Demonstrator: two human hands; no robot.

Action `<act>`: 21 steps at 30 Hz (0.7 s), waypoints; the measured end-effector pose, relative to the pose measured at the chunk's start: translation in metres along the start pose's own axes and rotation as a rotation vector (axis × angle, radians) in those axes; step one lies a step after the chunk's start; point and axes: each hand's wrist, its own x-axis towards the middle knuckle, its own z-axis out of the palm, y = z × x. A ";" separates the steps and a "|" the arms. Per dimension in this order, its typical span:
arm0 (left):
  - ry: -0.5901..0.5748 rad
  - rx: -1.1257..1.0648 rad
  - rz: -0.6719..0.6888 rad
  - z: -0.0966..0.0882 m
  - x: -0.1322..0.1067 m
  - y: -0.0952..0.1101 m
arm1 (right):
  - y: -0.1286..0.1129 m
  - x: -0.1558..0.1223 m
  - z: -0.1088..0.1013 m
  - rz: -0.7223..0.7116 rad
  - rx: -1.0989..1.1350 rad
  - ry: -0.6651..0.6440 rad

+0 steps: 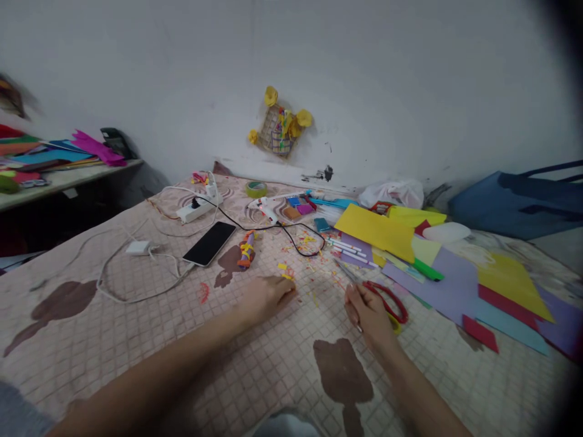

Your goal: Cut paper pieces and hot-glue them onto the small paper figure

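My left hand (271, 297) rests low over the table with its fingers curled together. Small yellow paper pieces (283, 266) lie just beyond its fingertips; whether the fingers pinch anything is hidden. My right hand (371, 312) is closed at the scissors (392, 301), whose red and yellow handles show beside it while the blades point away toward the scraps. Colourful paper scraps (310, 258) are scattered between and beyond both hands. A small purple roll with orange ends and a yellow band (247, 250) lies beyond my left hand.
A phone (209, 243), white cables and a power strip (198, 209) lie left. A glue gun (268, 209) and green tape roll (255, 189) are farther back. White sticks (350, 250) and coloured sheets (437, 282) cover the right. A blue bag (519, 203) stands far right.
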 end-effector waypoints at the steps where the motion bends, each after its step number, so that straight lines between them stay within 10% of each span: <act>1: 0.038 0.003 -0.032 -0.005 0.001 -0.006 | 0.001 0.001 -0.001 0.002 0.008 0.010; 10: 0.333 -0.002 -0.548 -0.059 -0.001 -0.094 | -0.012 -0.010 0.011 0.000 -0.095 -0.088; 21: 0.231 -0.256 -0.565 -0.055 -0.010 -0.118 | -0.026 0.020 0.047 -0.078 -0.288 -0.330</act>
